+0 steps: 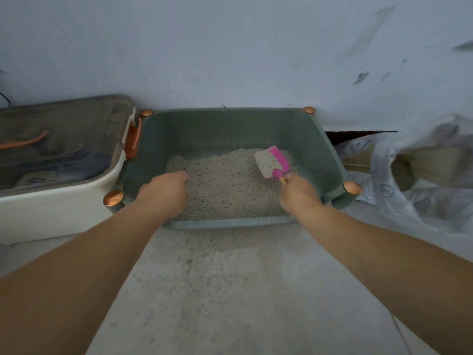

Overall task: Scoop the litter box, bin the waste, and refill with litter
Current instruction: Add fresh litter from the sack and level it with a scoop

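A green litter box (230, 131) with copper corner knobs stands against the wall, holding grey litter (225, 180). My right hand (298, 194) is shut on the handle of a pink scoop (275, 162), which is raised over the right side of the box and loaded with litter. My left hand (165, 192) hovers over the left front of the litter with fingers curled; whether it holds anything is hidden.
A white storage bin (58, 201) with a clear lid and orange latch stands left of the box. A crumpled white plastic bag (414, 180) lies to the right. Scattered litter grains cover the floor (217, 278) in front of the box.
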The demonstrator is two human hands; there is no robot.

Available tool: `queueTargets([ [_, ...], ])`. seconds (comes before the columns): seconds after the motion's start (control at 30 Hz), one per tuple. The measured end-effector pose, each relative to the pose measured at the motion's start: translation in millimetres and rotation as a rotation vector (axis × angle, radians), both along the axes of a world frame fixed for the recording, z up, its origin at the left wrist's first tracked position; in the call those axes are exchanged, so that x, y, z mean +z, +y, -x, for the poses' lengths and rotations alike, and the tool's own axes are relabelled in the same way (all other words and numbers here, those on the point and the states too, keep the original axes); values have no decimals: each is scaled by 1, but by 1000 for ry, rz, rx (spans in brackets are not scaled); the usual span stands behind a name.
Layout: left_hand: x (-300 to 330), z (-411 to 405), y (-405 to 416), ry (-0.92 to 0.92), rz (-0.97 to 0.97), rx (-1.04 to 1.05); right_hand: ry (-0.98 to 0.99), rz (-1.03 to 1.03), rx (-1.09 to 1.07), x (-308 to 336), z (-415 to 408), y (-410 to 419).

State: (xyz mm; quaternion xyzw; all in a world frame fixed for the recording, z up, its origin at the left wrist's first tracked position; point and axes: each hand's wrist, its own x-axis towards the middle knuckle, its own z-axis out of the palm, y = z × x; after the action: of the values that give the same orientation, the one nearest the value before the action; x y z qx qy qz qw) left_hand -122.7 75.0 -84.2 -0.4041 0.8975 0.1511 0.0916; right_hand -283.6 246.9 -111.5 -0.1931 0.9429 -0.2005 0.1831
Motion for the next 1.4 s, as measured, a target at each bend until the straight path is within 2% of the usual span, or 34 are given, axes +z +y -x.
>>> queueTargets([
  [0.23, 1, 15, 15, 2, -10, -73, -88, 57, 54, 2, -3, -7],
  [0.43, 0, 18, 21, -25, 22, -102, -112, 60, -43, 14, 9, 14],
  [0.67, 5, 25, 25, -14, 24, -121, -302, 132, -43, -2, -10, 19],
  [0.77, 6, 25, 27, 16, 42, -146, -315, 165, -38, 7, -18, 26],
  [0.9, 10, 23, 26, 15, 35, -127, -504, 215, -8, 28, -34, 41],
  [1.0, 15, 23, 28, 3, 37, -123, -516, 252, -47, 32, -33, 47],
  [1.17, 22, 26, 37, 3, 67, -157, -691, 312, -57, 50, -29, 66],
  [1.27, 27, 29, 50, 1, 60, -172, -627, 312, -56, 61, -23, 80],
  [1.4, 37, 45, 80, -14, 67, -248, -295, 300, 77, 81, -16, 109],
])
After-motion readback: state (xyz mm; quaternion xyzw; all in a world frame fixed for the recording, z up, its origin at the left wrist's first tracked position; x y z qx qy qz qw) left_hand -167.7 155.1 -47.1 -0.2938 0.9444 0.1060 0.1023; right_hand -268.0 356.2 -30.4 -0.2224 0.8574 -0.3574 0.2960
